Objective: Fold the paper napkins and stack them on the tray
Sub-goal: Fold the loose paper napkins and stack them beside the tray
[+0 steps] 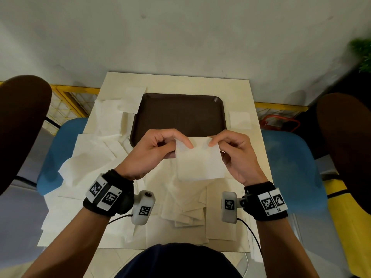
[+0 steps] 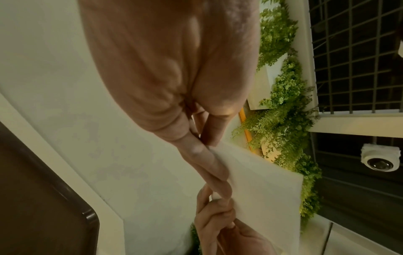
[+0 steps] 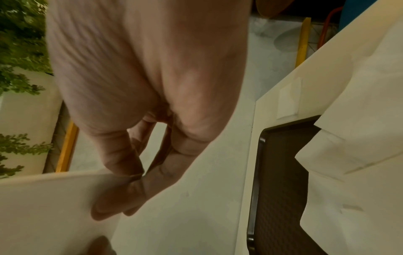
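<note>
White napkin (image 1: 200,159) held above the table (image 1: 236,93) near the brown tray (image 1: 180,113), left hand (image 1: 148,153) and right hand (image 1: 239,155) each pinching its top edge, loose napkins (image 1: 96,149) only in head view, ceiling camera (image 2: 380,159) only in left wrist view

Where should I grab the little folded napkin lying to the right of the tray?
Probably pinch the small folded napkin at its near edge, coming from your side with the right hand. It lies flat and alone on the table, right of the tray, so thumb and finger must lift an edge.
</note>
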### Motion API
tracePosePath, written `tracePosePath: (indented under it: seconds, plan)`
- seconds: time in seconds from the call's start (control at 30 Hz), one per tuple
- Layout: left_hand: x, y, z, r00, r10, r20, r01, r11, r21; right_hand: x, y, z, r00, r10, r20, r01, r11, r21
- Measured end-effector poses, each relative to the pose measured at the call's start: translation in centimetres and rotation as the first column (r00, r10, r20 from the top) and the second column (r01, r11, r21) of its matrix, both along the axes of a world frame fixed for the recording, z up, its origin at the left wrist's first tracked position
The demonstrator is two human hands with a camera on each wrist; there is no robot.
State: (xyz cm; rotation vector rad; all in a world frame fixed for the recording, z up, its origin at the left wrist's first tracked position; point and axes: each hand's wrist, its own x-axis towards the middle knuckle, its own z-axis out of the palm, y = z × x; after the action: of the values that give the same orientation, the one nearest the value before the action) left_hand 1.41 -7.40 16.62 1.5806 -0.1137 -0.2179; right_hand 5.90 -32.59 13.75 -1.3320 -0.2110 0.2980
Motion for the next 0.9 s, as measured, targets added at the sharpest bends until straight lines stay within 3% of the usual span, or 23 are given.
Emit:
tracePosePath:
  seconds: [0.27,0.5,0.67,0.9]
  plan:
    - [-0.8,-0.2,0.6,1.000,-0.013,-0.004,0.013,1.000,0.009,-0.8,-0.2,0.2,0.998,0.005,0.055,0.000,0.995,-0.099]
    - [-1.1,-2.1,-0.4,0.963,0.091,0.256,-0.163,0.946,0.279,-0.9,0.0,0.9,0.991,0.038,0.131,-0.004,0.967,-0.254]
    - [-0.7,-2.9,-0.4,0.958,0.057,0.283,-0.165,0.912,0.376,-0.9,0.9,2.1,0.945,0.121,0.305,0.059,0.851,-0.521]
    - [0.2,-4.3,0.0,0.937,0.009,0.348,-0.157,0.903,0.399,-0.4,-0.3,2.2,0.888,0.178,0.424,0.118,0.803,-0.584]
